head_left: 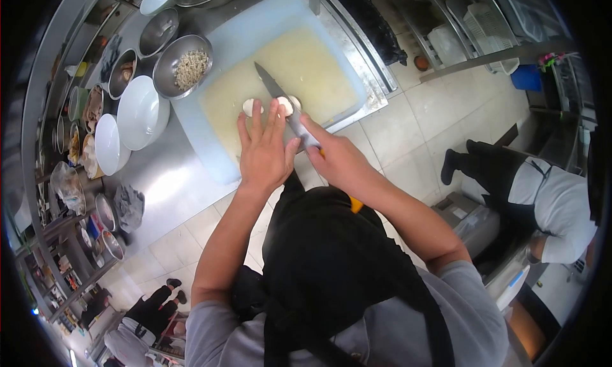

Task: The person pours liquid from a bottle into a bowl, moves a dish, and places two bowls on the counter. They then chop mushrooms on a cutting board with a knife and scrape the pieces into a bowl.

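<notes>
My right hand [335,156] is wrapped round the handle of a kitchen knife [271,83]. Its blade points away over the cutting board [306,54], just beside a white mushroom [285,106]. The fingertips of my left hand [262,153] press on this mushroom, with the fingers reaching forward over the board. Another white mushroom piece [250,107] lies by the tips of the left hand's outer fingers. On the blade's right side sits one more pale piece [295,103], partly hidden by the knife.
Left of the board stands a metal bowl [167,80] of diced pale pieces. Large white bowls [143,115] and several smaller bowls line the steel counter [169,191]. A crumpled grey plastic bag [130,207] lies nearby. Other people [548,201] stand at right and lower left.
</notes>
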Demonstrator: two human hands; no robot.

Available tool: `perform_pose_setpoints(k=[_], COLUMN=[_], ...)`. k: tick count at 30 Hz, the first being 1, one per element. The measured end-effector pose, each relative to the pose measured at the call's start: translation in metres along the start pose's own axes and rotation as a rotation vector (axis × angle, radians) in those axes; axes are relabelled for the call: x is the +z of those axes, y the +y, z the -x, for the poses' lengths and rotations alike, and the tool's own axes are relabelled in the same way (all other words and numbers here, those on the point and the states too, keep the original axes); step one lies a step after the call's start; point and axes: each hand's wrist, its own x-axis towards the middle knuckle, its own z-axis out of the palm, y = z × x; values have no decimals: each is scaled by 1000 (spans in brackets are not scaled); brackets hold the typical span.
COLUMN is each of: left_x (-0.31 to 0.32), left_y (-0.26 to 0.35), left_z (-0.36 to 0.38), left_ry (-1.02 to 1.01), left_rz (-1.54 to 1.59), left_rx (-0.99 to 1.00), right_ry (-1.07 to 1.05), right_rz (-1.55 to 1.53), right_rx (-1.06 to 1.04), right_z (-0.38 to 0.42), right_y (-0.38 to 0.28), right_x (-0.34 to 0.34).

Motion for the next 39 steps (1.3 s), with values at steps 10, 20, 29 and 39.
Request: perform_pose_setpoints(k=[10,20,29,39], left_x=[8,-13,-32,-4], left_y=[-18,-28,-70,-11], left_z=[-12,-58,-55,-52], left_ry=[203,213,210,174], left_rz=[106,430,385,405], left_rx=[8,-230,-350,-15], right_ry=[72,67,109,170], right_rz=[146,54,38,52], right_rx=[-139,-3,14,97], right_z=[22,-12,-12,22], right_y=[14,-1,-2,38], right_x=[-6,-19,-25,-40])
